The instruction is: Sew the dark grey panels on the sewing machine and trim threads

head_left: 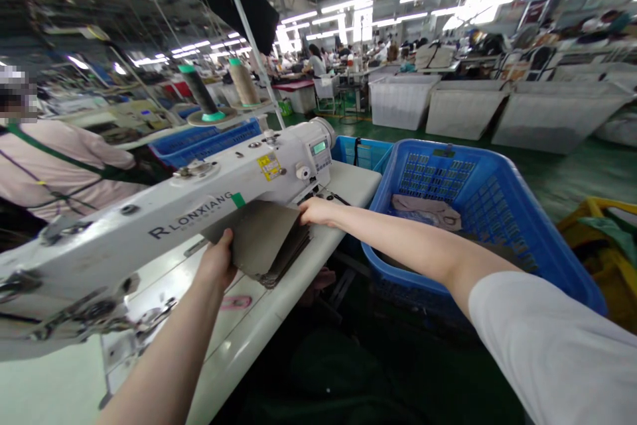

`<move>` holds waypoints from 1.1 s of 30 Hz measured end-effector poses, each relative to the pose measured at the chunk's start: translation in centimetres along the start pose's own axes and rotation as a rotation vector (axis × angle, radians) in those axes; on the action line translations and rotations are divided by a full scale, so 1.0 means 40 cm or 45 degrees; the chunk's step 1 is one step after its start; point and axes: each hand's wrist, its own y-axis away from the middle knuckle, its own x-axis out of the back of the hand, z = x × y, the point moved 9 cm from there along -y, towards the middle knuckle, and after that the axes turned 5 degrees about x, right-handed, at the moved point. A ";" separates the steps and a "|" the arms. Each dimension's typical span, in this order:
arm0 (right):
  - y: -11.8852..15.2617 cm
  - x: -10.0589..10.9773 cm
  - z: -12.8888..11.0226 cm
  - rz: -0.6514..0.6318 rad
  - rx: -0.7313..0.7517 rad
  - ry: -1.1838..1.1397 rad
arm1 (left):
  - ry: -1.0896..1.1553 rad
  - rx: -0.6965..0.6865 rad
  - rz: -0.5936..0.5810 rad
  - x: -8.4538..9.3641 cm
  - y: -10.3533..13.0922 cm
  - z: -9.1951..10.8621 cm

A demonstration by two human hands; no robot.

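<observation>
A stack of grey-brown flat panels (291, 258) lies on the white table of a sewing machine (279, 189), to the right of the needle area. The top panel (263, 234) is tilted up off the stack. At its left edge my left hand (219, 259) grips it, thumb on top and the other fingers mostly hidden. My right hand (318, 211) pinches the far right corner of the same panel. Close to my left wrist lies a small pink tool (236, 302) on the tabletop, its kind unclear.
A blue plastic basket (497, 166) with pieces of fabric (428, 209) stands right of the table. Two thread cones (199, 90) rise behind the machine. A person (64, 160) sits at the left. Large white bins (403, 101) line the aisle. A yellow container (597, 233) is at far right.
</observation>
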 end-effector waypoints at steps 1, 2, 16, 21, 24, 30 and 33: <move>-0.002 -0.001 0.004 0.020 0.029 0.033 | -0.002 -0.006 0.005 0.002 -0.001 0.000; -0.004 -0.002 0.007 0.034 0.058 0.067 | -0.004 -0.011 0.008 0.003 -0.002 0.000; -0.033 0.007 -0.021 0.001 0.154 0.520 | -0.023 0.004 0.035 0.000 0.011 0.002; -0.040 0.007 -0.031 -0.057 0.122 0.597 | -0.039 0.014 0.033 0.001 0.009 0.002; -0.045 0.006 -0.032 -0.126 0.063 0.608 | -0.041 0.018 0.028 0.002 0.006 0.000; -0.041 -0.012 -0.020 -0.263 -0.060 0.513 | -0.047 0.012 0.024 0.005 0.001 -0.003; -0.035 -0.015 -0.014 -0.258 -0.112 0.447 | -0.056 0.015 0.029 0.008 -0.001 -0.005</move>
